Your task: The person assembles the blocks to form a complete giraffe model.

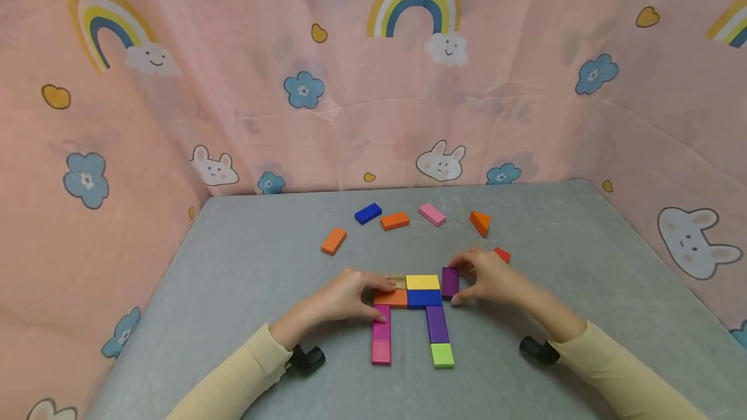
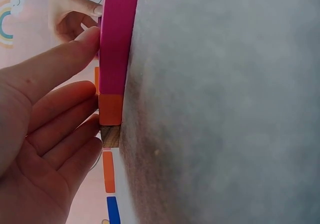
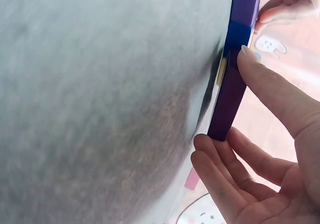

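Note:
Between its thumb and fingertips, the right hand (image 1: 489,277) pinches a dark purple block (image 1: 450,282) by its ends. That block stands just right of a yellow block (image 1: 423,282) and a blue block (image 1: 424,299). The left hand (image 1: 349,293) rests on the left side of the flat arrangement. Its fingers lie over an orange block (image 1: 390,300) and a wooden block (image 1: 399,279), while the thumb touches a magenta block (image 1: 381,326). Below the magenta one lies a pink-red block (image 1: 381,353). A purple block (image 1: 436,324) and a lime green block (image 1: 442,356) run down the right side.
Loose blocks form an arc behind: an orange one (image 1: 334,241), a blue one (image 1: 368,213), another orange one (image 1: 395,221), a pink one (image 1: 432,214) and an orange triangle (image 1: 480,223). A red piece (image 1: 502,255) is partly hidden behind the right hand. A patterned curtain (image 1: 350,128) borders the grey table (image 1: 262,245).

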`<action>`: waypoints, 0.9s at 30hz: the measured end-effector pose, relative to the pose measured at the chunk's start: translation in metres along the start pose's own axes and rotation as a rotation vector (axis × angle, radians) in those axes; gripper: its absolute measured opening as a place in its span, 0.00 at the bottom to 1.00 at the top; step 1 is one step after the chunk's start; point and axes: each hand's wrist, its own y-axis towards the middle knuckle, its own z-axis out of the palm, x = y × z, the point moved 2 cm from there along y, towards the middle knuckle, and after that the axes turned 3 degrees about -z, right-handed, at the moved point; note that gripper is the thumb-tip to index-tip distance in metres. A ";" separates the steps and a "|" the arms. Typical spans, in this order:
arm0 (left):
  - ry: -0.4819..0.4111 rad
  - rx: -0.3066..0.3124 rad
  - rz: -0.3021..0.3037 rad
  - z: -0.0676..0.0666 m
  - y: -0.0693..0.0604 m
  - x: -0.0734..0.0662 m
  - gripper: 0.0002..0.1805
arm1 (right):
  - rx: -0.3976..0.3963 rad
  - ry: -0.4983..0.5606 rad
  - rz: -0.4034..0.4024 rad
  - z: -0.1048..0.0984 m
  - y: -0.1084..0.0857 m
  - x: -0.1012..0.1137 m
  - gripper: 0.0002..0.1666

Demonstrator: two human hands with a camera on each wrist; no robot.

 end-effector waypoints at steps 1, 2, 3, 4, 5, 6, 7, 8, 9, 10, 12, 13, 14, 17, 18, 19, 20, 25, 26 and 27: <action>-0.001 -0.001 0.000 0.000 0.000 0.000 0.29 | 0.001 0.000 0.002 0.000 -0.001 0.001 0.35; -0.002 -0.002 0.000 0.000 0.000 0.000 0.29 | 0.001 -0.001 0.005 0.000 -0.001 0.003 0.35; -0.002 -0.003 0.000 0.000 0.000 0.000 0.29 | 0.000 -0.004 0.006 0.001 -0.001 0.004 0.35; -0.002 -0.003 0.000 0.001 0.000 0.000 0.29 | 0.000 -0.008 0.009 0.001 -0.002 0.005 0.35; -0.003 -0.004 0.000 0.001 0.000 0.000 0.29 | -0.001 -0.010 0.010 0.001 -0.002 0.006 0.35; -0.004 -0.004 -0.001 0.001 0.000 0.001 0.29 | 0.000 -0.013 0.013 0.001 -0.002 0.006 0.35; -0.006 -0.005 -0.001 0.001 0.000 0.001 0.29 | 0.002 -0.016 0.014 0.002 -0.002 0.006 0.35; -0.007 -0.004 -0.003 0.001 0.000 0.001 0.29 | 0.002 -0.021 0.016 0.002 -0.002 0.006 0.35; -0.008 -0.004 -0.004 0.001 0.000 0.001 0.29 | 0.002 -0.025 0.018 0.002 -0.002 0.006 0.35; -0.009 -0.003 -0.006 0.001 -0.001 0.000 0.29 | 0.003 -0.027 0.020 0.003 -0.002 0.006 0.35; -0.011 -0.002 -0.008 0.001 -0.001 0.000 0.29 | 0.003 -0.034 0.021 0.003 -0.002 0.005 0.35; -0.011 -0.002 -0.009 0.001 -0.001 0.000 0.29 | 0.003 -0.037 0.022 0.004 -0.002 0.005 0.35; -0.011 -0.002 -0.010 0.001 -0.001 0.000 0.29 | 0.003 -0.040 0.023 0.004 -0.002 0.004 0.36; -0.010 -0.004 -0.009 0.000 0.000 0.000 0.29 | 0.003 -0.045 0.021 0.005 -0.002 0.003 0.36; -0.008 -0.005 -0.008 0.000 0.000 0.000 0.29 | 0.004 -0.044 0.022 0.005 -0.002 0.003 0.36; -0.007 -0.006 -0.007 0.000 0.000 0.000 0.29 | 0.006 -0.044 0.022 0.006 -0.002 0.003 0.37; -0.007 -0.006 -0.006 0.000 0.000 0.000 0.29 | 0.008 -0.043 0.021 0.006 -0.002 0.003 0.37; -0.007 -0.005 -0.008 0.001 -0.001 0.001 0.29 | 0.014 -0.036 0.019 0.007 -0.002 0.002 0.37; -0.008 -0.005 -0.009 0.001 -0.001 0.001 0.29 | 0.013 -0.035 0.017 0.008 -0.002 0.002 0.37; -0.008 -0.005 -0.009 0.001 -0.001 0.001 0.29 | 0.013 -0.036 0.014 0.008 -0.002 0.002 0.37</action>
